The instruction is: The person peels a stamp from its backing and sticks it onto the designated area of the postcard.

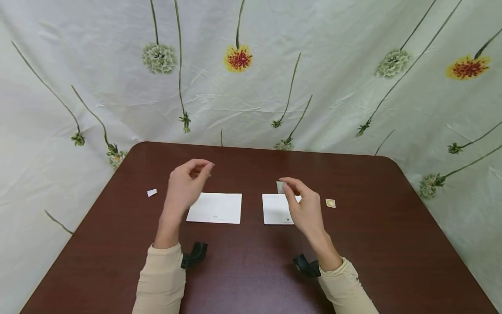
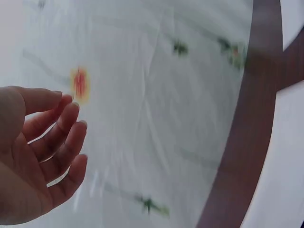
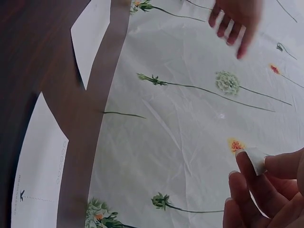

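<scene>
My right grip [image 1: 305, 208] pinches the small pale square [image 1: 280, 187] above the worktop [image 1: 243, 270]; best hold it lightly, by its edges. My left grip [image 1: 183, 185] curls loosely, fingertips together, seemingly empty.

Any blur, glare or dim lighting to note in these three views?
Head: a soft sheen on the near tabletop; left wrist: flowered cloth blurred, left hand crisper; right wrist: left hand smeared at the top, pale piece in the right hand clearer, tabletop dark at left.
</scene>
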`<state>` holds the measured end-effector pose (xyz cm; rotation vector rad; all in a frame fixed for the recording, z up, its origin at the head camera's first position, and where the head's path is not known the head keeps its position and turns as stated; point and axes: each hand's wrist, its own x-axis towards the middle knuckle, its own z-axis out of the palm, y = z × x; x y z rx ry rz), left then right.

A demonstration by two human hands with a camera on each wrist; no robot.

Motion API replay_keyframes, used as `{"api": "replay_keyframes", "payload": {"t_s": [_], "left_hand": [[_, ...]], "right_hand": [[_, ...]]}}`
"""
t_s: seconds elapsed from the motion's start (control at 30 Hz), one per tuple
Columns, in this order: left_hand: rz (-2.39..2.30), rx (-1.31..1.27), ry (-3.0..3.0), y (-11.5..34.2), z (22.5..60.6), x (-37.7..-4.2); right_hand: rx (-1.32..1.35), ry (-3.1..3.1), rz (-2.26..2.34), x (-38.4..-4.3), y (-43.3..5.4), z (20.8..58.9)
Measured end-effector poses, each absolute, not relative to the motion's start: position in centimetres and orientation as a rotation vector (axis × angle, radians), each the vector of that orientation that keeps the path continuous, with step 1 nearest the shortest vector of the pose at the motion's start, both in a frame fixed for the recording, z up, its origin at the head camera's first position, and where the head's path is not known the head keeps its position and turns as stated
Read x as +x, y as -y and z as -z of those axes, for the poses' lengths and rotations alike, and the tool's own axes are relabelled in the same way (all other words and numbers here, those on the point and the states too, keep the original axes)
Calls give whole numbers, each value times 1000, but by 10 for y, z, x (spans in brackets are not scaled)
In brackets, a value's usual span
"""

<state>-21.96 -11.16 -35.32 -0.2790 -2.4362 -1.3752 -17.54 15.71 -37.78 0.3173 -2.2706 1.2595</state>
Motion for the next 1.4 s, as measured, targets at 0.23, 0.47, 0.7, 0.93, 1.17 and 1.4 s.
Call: {"api": "replay_keyframes", "payload": {"t_s": [0.23,0.47,0.7,0.93,1.17,1.4], "left_hand": [[1616,-750,2516,44,351,-194],[1697,-855,2572,15,360,-186],[1804,-751,2449,10,363,-186],[1903,-690,2356,9,365,-189],[1912,-702,2359,14,365,-192],[1701,-832,2575,22,365,-194]], "right_hand": [[383,2251,-1253,-173,-153,378],[494,2152,-1203,-169,-150,378],[582,2047,-1086,-171,-144,381],[641,2021,-1032,-172,-141,382],[687,2016,-1044,-173,-143,382],[672,2086,-1030,-174,-152,378]]}}
